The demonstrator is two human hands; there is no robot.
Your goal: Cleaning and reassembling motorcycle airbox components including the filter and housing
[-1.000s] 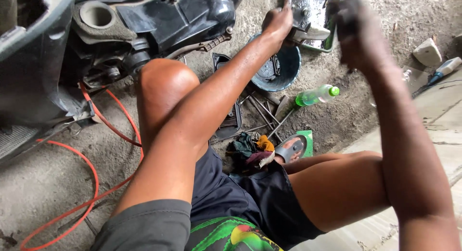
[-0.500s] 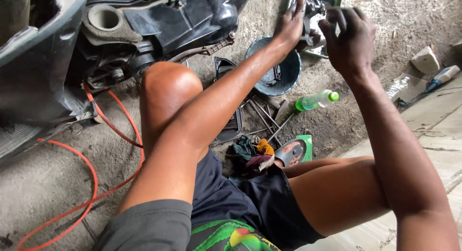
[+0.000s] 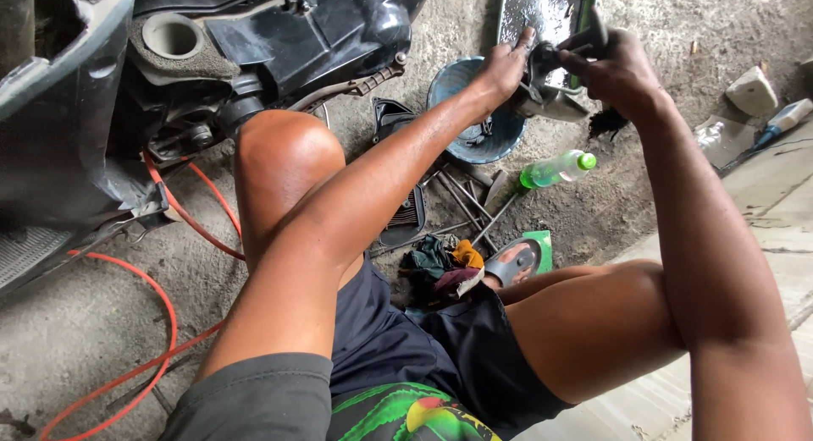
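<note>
1. Both hands out front, above the ground, on 1 grey metal engine part [image 3: 546,90]. It sits between the hands, over the edge of a blue basin [image 3: 461,111] and just below a green tray [image 3: 586,9] of dark oily liquid.
2. L hand [image 3: 504,68]: fingers spread flat against the part's left face, more bracing than clasping. R hand [image 3: 618,68]: curled tight round a dark tool or handle at the part's top; can't tell exactly what it is.
3. Handling, my read: cast metal, stiff, prob. heavy for its size. Looks wet and oily, so slippery. Best held by the body's edges w/ palm under it, not by fingertips alone.
4. Around: green-capped plastic bottle [image 3: 555,168] lying on the ground nr the basin; several long metal tools [image 3: 466,206] scattered just beside it; black grille cover [image 3: 398,221] by the knee; rag pile [image 3: 440,267] and a sandal [image 3: 515,261] close to the legs.
5. Left: scooter underside [image 3: 279,43], black plastic. Orange hose [image 3: 169,322] loops across the concrete.
6. In the way: basin and tray crowd the space under the hands; loose tools lie between the legs and the basin. Bottle could roll if nudged.
7. Far right: a white block [image 3: 752,90] and a tube [image 3: 783,119] on the slab edge, well apart.
</note>
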